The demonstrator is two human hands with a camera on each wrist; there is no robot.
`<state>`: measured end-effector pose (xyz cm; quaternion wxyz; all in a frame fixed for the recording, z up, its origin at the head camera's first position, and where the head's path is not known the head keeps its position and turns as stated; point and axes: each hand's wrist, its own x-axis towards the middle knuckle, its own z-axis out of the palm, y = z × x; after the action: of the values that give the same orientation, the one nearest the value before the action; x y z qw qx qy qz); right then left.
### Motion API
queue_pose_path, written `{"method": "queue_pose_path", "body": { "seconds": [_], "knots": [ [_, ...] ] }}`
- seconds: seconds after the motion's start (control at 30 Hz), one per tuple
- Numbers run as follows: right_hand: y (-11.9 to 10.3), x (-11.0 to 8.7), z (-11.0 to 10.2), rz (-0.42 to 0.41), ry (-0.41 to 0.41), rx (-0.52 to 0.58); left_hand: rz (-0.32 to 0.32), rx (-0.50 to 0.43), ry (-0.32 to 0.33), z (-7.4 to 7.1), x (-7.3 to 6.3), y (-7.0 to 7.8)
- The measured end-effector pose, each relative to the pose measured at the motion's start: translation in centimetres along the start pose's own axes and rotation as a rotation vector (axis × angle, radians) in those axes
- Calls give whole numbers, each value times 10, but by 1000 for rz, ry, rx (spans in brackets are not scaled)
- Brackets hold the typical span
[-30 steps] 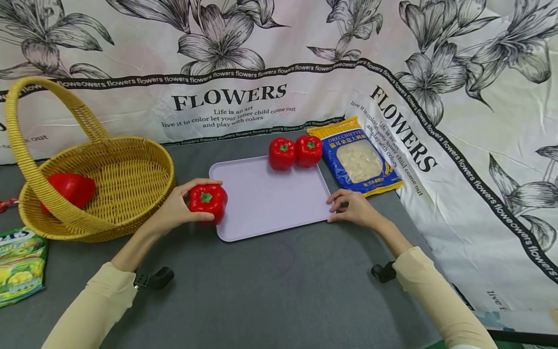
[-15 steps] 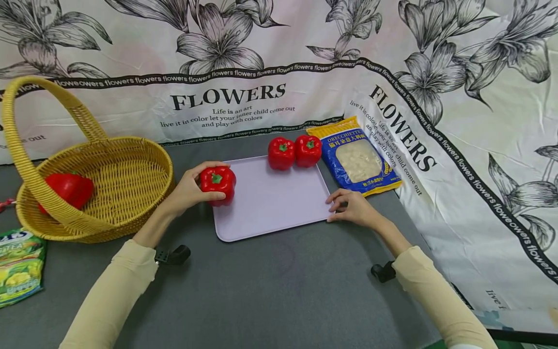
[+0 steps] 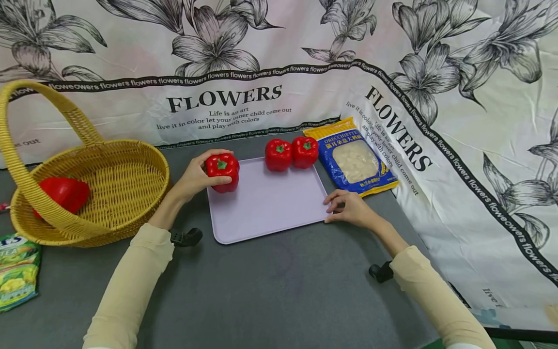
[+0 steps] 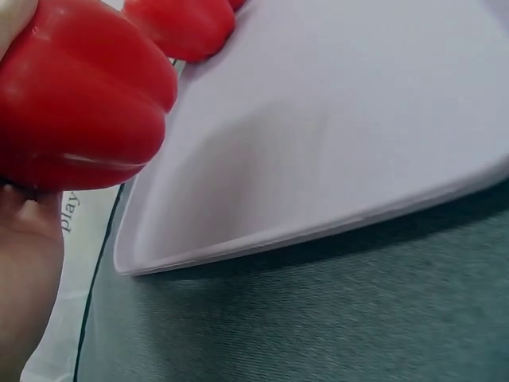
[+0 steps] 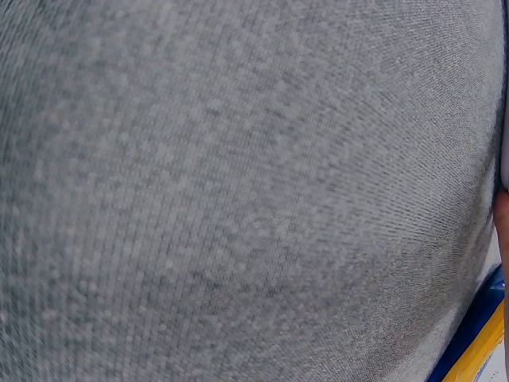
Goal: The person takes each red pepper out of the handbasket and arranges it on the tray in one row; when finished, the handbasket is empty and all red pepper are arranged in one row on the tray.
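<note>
My left hand (image 3: 192, 179) grips a red bell pepper (image 3: 223, 173), thumb in front and fingers behind, over the left end of a lilac tray (image 3: 270, 208). In the left wrist view this pepper (image 4: 79, 103) hangs above the tray floor and casts a shadow on it. Two more red bell peppers, a left one (image 3: 278, 156) and a right one (image 3: 305, 152), stand side by side at the tray's back right corner. At the front right corner, my right hand (image 3: 353, 208) holds the tray's edge between thumb and curled fingers. The right wrist view shows mostly grey tabletop.
A yellow wicker basket (image 3: 126, 186) with a tall handle stands at the left, a red pepper (image 3: 65, 194) inside it. Behind my right hand lies a blue and yellow orecchiette bag (image 3: 355, 162). A green and yellow packet (image 3: 17, 276) lies at the left edge.
My left hand has carried the bell pepper from the tray's left edge away from me and slightly right, over the tray's back left part. The right hand keeps its place.
</note>
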<state>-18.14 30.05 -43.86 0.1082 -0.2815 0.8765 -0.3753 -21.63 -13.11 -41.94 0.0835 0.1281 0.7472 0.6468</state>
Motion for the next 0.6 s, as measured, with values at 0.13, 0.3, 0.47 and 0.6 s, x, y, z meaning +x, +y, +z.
{"method": "queue_pose_path", "body": {
  "seconds": [0.13, 0.3, 0.47, 0.6],
  "knots": [
    [0, 0, -1, -1, -4, -7, 9, 1, 14, -1, 9, 0],
    [-1, 0, -1, -5, -3, -7, -19, -1, 25, 0, 17, 2],
    [-2, -1, 0, -15, 5, -2, -36, -5, 22, 7, 26, 1],
    [-1, -1, 1, -32, 15, 11, -43, 21, 22, 13, 33, -1]
  ]
}}
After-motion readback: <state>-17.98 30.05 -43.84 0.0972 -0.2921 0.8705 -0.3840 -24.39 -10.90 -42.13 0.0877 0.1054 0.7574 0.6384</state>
